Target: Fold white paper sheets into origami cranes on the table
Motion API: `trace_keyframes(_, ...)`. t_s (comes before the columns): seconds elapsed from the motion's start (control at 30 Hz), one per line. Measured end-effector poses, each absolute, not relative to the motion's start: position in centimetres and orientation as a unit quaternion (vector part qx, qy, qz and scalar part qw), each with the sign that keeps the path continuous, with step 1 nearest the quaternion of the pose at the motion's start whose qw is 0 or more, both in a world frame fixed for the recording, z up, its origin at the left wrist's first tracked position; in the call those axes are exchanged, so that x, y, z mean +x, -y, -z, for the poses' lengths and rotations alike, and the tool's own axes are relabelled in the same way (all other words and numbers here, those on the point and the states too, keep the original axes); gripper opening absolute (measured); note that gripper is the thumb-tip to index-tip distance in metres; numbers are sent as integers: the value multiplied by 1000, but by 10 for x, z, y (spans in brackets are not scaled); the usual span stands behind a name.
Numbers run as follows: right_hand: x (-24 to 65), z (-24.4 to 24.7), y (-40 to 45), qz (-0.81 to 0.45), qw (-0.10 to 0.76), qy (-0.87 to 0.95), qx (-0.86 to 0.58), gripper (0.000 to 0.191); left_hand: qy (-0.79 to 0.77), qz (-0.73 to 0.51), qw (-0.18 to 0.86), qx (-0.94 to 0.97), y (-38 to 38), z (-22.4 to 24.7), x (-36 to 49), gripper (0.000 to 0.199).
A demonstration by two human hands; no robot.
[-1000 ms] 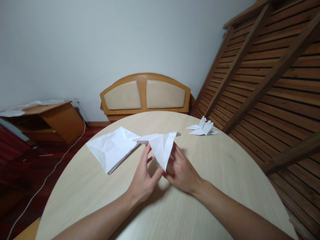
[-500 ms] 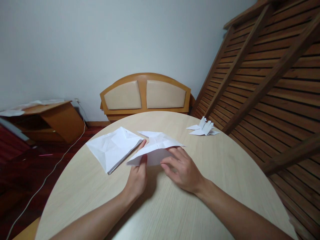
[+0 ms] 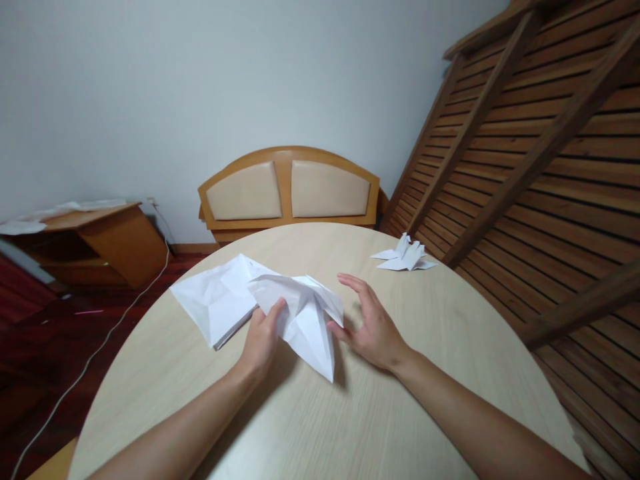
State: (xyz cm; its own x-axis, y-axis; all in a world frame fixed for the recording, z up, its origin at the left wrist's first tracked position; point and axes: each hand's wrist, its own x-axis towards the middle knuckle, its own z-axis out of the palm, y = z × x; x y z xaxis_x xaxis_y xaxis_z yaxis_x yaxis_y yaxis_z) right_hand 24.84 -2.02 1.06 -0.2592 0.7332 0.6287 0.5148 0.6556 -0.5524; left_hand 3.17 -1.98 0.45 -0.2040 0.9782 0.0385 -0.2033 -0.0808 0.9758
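My left hand point(image 3: 263, 335) grips a creased white paper point(image 3: 304, 319) between the thumb on top and fingers hidden beneath it. The paper is raised over the table, with one pointed corner hanging toward me. At its right edge is my right hand point(image 3: 373, 328), fingers spread, the thumb at or very near the paper. Left of the held paper, a stack of creased white sheets point(image 3: 215, 297) lies on the table, partly behind it. Folded white paper figures point(image 3: 407, 255) stand at the table's back right.
The round pale wooden table point(image 3: 320, 427) fills the foreground. Behind it stands a headboard point(image 3: 285, 157) against the wall. A slatted wooden frame point(image 3: 540, 167) leans at the right. At the left are a low cabinet point(image 3: 113, 237) and a white cable point(image 3: 107, 342) on the floor.
The held paper has turned, and a pointed corner now hangs toward me. My right hand has let go of its edge and opened its fingers. My left hand has shifted slightly left.
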Motion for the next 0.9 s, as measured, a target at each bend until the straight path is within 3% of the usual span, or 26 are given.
trace_keyframes(0.1, 242, -8, 26, -192, 450, 767, -415, 74, -455, -582, 510, 440, 28, -7, 38, 44)
trace_keyframes(0.23, 238, -2, 24, -296, 511, 685, -427, 60, -428, -556, 531, 475, 34, -6, 45, 46)
trace_keyframes(0.33, 242, -1, 19, -340, 555, 646, -400, 68, -422, -565, 532, 468, 33, -4, 46, 48)
trace_keyframes(0.5, 248, -8, 16, -273, 611, 627, -399, 57, -448, -587, 509, 442, 28, -4, 44, 50)
trace_keyframes(0.67, 251, -14, 17, -185, 586, 673, -412, 34, -486, -598, 468, 432, 26, -6, 39, 50)
trace_keyframes(0.77, 250, -15, 19, -179, 579, 693, -391, 38, -480, -598, 486, 418, 26, -7, 39, 49)
trace_keyframes(0.9, 249, -14, 23, -235, 560, 723, -329, 58, -447, -594, 542, 392, 28, -12, 42, 45)
